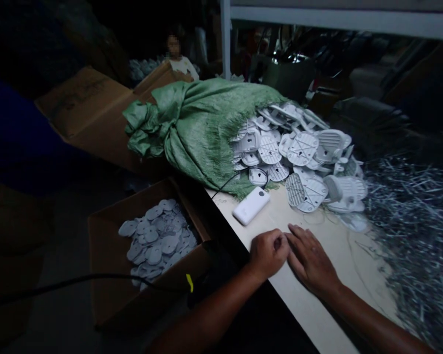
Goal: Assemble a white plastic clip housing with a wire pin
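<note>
My left hand [269, 253] rests by the table's near edge, fingers curled into a fist; whatever it may hold is hidden. Beside it, my right hand [313, 259] lies palm down with fingers stretched out, its fingertips close to or touching the left. Just beyond them on the pale table [273, 216] sits a white power bank [251, 205] with a black cable behind it. Oval white plastic parts [307, 191], ribbed and with holes, spill from a green woven sack [206, 123] lying on its side.
Thin metal pieces [421, 241] form a large heap on the right. Below the table's left edge, an open cardboard box [110, 285] contains many flat grey parts [158, 241]. Another carton [92, 108] stands behind. Farther back is a person [182, 64]. A metal frame [226, 44] rises beyond the sack.
</note>
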`<state>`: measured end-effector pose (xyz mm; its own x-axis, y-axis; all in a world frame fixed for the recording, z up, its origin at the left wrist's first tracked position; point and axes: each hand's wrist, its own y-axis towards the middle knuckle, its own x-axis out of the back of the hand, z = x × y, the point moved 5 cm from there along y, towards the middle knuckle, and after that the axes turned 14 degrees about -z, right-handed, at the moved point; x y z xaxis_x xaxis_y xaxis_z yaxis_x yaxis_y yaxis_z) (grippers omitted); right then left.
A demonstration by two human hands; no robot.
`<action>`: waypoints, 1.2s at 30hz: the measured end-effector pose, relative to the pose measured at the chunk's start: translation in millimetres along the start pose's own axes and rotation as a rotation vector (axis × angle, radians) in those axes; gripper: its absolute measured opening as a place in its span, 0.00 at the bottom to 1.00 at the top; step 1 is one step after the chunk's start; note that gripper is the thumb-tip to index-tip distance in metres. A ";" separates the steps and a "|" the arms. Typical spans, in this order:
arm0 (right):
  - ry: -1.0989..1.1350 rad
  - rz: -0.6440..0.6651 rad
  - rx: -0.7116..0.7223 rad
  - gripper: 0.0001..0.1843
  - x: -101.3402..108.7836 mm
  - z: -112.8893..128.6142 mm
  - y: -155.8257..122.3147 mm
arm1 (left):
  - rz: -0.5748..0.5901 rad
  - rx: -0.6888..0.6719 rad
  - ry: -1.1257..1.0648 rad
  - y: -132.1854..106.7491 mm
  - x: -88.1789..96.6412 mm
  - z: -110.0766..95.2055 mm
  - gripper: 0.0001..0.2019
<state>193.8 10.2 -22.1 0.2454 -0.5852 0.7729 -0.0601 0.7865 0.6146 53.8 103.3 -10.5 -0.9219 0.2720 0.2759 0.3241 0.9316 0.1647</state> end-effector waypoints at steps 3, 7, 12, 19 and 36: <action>0.017 -0.021 -0.016 0.24 0.1 0.7 -0.9 | 0.042 0.001 0.002 -0.5 -2.3 2.5 0.09; 0.018 -0.005 -0.044 0.24 -2.1 1.9 -1.2 | 0.090 -0.004 -0.012 0.1 -2.4 5.7 0.10; 0.027 -0.006 -0.091 0.23 -2.8 2.6 -0.5 | 0.118 -0.019 -0.022 2.9 -0.5 4.1 0.10; 0.015 0.039 -0.103 0.23 -0.8 4.1 3.9 | 0.065 -0.024 -0.008 1.2 -4.5 5.9 0.10; 0.044 0.029 -0.187 0.21 -1.4 1.0 5.1 | -0.088 -0.206 0.754 103.5 44.4 -6.4 0.48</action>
<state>192.2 14.8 -19.9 0.2884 -0.5556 0.7798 0.1116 0.8284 0.5489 47.8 210.3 24.9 -0.5771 -0.1066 0.8097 0.3574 0.8585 0.3678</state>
